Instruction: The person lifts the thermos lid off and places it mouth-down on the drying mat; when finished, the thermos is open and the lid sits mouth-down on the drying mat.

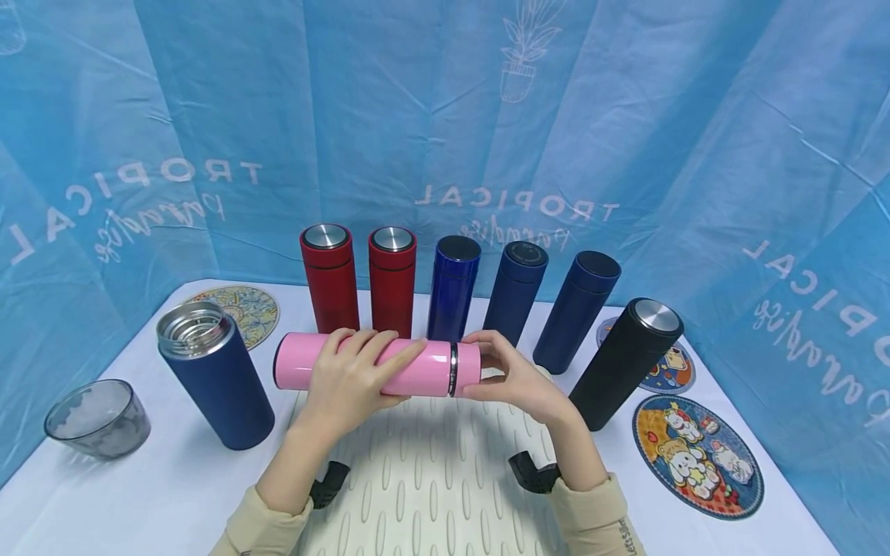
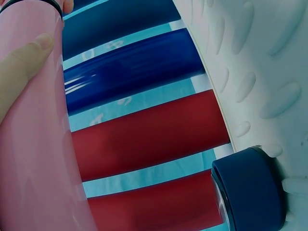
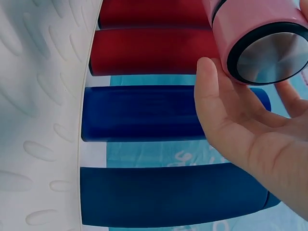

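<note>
A pink thermos (image 1: 299, 363) lies level in the air above the white textured mat (image 1: 417, 494), its capped end to the right. My left hand (image 1: 358, 371) grips its body, fingers over the top; its thumb crosses the pink side in the left wrist view. Around the pink cap (image 1: 469, 369) curl the fingers and thumb of my right hand (image 1: 511, 374). The cap's silver end disc (image 3: 273, 57) faces the right palm. A dark blue lid (image 2: 252, 190) rests on the mat in the left wrist view; the head view does not show it.
Behind stand two red thermoses (image 1: 328, 286), several blue ones (image 1: 455, 289) and a black one (image 1: 622, 363). At left are an uncapped navy thermos (image 1: 222, 386) and a grey glass bowl (image 1: 100, 421). Round patterned coasters (image 1: 698, 455) lie on the white table. A blue curtain (image 1: 445, 116) hangs behind.
</note>
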Tool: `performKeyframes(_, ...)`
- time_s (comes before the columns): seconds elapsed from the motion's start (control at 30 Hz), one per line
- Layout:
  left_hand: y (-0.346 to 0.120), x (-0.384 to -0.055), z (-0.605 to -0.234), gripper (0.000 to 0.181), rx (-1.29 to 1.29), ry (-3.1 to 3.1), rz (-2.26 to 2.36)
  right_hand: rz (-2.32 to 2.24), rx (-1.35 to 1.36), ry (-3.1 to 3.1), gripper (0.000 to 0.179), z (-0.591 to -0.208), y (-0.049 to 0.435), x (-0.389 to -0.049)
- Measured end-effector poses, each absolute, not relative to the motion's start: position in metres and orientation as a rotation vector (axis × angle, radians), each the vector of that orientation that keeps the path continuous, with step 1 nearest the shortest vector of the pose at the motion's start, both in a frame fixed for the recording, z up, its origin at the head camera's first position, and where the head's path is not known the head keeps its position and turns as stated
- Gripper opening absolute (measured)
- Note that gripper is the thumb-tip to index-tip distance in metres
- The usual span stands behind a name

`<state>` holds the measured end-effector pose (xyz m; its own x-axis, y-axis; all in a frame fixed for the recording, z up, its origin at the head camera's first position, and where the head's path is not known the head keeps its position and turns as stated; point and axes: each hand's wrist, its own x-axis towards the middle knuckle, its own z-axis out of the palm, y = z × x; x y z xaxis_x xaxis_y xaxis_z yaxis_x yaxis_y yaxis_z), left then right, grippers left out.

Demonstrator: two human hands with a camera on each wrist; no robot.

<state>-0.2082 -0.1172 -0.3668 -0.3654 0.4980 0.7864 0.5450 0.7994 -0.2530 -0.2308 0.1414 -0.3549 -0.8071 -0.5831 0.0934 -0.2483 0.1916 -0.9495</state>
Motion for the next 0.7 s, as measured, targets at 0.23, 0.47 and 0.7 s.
performKeyframes(0.23, -0.1169, -0.2083, -0.3672, 0.077, -0.782, -2.013, -0.070, -1.652, -0.798, 2.179, 0.070, -0.3512, 0.1399, -0.2284)
performKeyframes(0.47, -0.1166, -0.2088, -0.3672, 0.077, -0.780, -2.007, -0.062, -1.582, -0.586, 2.203, 0.058, -0.3516, 0.1421, -0.2291)
performKeyframes(0.7, -0.1164, -0.2091, -0.3677, 0.078, -0.782, -2.009, -0.053, -1.548, -0.566, 2.175, 0.046, -0.3533, 0.1432, -0.2308)
